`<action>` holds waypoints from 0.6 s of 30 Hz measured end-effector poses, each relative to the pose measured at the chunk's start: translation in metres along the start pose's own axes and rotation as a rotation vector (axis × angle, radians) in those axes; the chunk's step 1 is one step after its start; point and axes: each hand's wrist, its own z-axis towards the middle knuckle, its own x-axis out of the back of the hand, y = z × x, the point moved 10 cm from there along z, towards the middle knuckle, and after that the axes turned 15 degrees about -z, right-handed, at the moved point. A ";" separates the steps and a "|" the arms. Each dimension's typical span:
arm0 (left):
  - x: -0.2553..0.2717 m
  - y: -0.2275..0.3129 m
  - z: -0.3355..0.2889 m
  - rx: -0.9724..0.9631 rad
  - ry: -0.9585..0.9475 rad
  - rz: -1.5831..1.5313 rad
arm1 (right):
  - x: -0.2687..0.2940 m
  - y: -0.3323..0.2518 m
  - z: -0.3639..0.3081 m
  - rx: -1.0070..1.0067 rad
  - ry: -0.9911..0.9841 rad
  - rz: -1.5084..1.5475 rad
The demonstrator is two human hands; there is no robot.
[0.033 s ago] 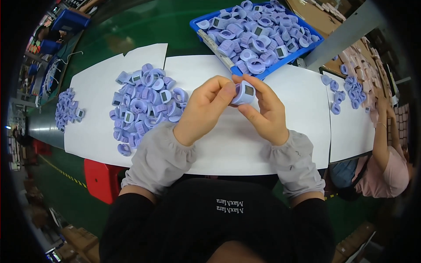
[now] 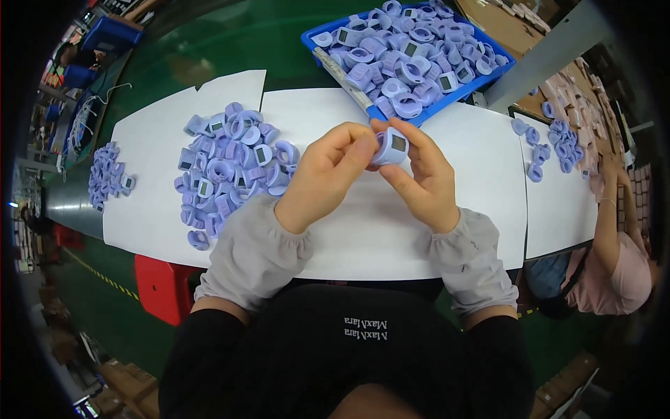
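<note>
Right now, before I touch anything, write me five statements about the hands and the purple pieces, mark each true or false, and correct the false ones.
1. The left hand and right hand are both on one purple ring-shaped piece. True.
2. That piece's face is turned out of sight. False: its dark rectangular screen is visible.
3. A blue tray beyond the hands is heaped with similar pieces. True.
4. Nothing lies left of the left hand. False: a large loose pile is there on the white surface.
5. Grey sleeves cover part of both forearms. True.
</note>
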 end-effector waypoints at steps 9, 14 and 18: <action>-0.008 -0.013 -0.004 0.113 -0.142 0.238 | 0.003 -0.009 0.000 0.039 -0.007 -0.073; -0.011 -0.006 -0.005 0.049 -0.190 0.376 | 0.002 -0.006 -0.001 0.018 -0.034 -0.019; -0.013 -0.005 -0.007 0.053 -0.180 0.330 | 0.003 -0.005 -0.002 -0.012 -0.033 -0.016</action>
